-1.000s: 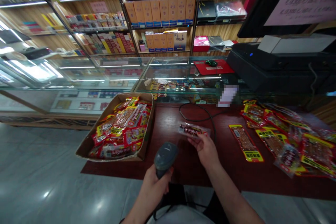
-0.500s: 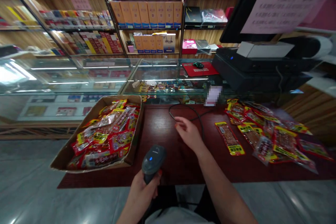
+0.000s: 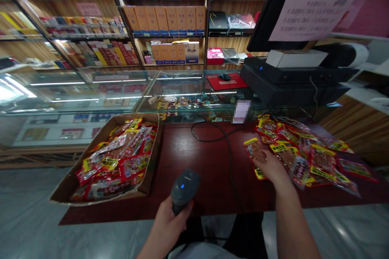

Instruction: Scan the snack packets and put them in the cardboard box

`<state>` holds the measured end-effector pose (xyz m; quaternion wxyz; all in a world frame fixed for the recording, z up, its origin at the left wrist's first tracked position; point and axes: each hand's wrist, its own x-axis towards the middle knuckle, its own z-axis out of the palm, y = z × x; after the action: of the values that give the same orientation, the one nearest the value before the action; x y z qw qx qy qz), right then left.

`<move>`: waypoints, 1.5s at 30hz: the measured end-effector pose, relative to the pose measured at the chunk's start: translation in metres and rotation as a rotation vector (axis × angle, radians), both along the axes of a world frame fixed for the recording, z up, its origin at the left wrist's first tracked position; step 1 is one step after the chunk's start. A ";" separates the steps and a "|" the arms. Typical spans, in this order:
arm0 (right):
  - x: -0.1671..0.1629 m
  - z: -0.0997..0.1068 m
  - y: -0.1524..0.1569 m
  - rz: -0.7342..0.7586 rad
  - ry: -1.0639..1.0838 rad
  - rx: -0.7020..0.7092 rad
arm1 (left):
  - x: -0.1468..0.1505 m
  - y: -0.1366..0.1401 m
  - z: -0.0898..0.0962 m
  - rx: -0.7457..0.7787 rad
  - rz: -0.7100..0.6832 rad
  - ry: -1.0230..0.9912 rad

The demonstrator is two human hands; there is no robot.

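Observation:
A dark barcode scanner (image 3: 184, 188) with a small blue light is wrapped in my left hand (image 3: 173, 220), its head tilted up above the front edge of the table. Over on the right, my right hand (image 3: 273, 168) is closed on a red and yellow snack packet (image 3: 254, 151), which lies flat on the wood. The fingers cover the packet's middle and right side. Beside that hand spreads a loose pile of similar snack packets (image 3: 323, 160). To the left, a cardboard box (image 3: 155, 145) holds many more packets in a heap.
The dark red table (image 3: 188, 153) carries a looped black cable (image 3: 229, 158). Behind it is a glass display counter (image 3: 179, 83) with a mouse (image 3: 224, 77) on a red pad. A monitor (image 3: 273, 12) stands at the right, and stocked shelves (image 3: 164, 2) line the back.
My right hand has moved right from beside the cable onto the single snack packet. The scanner stays in my left hand, slightly shifted. The view has turned a little to the right.

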<state>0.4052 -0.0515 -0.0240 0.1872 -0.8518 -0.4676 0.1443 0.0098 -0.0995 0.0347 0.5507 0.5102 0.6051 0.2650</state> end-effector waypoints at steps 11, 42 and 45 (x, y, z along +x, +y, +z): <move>-0.123 0.039 0.003 0.363 0.855 0.316 | -0.014 -0.002 0.015 0.066 -0.058 0.039; -0.133 0.037 0.032 0.286 0.961 0.269 | -0.019 -0.012 0.007 0.055 -0.044 -0.023; -0.165 0.049 0.055 0.262 1.142 0.336 | -0.023 -0.012 0.002 0.022 0.063 -0.028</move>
<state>0.2404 0.0033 0.0252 0.5207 -0.5341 -0.4107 0.5243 -0.0128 -0.1119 0.0368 0.5448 0.4931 0.6101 0.2962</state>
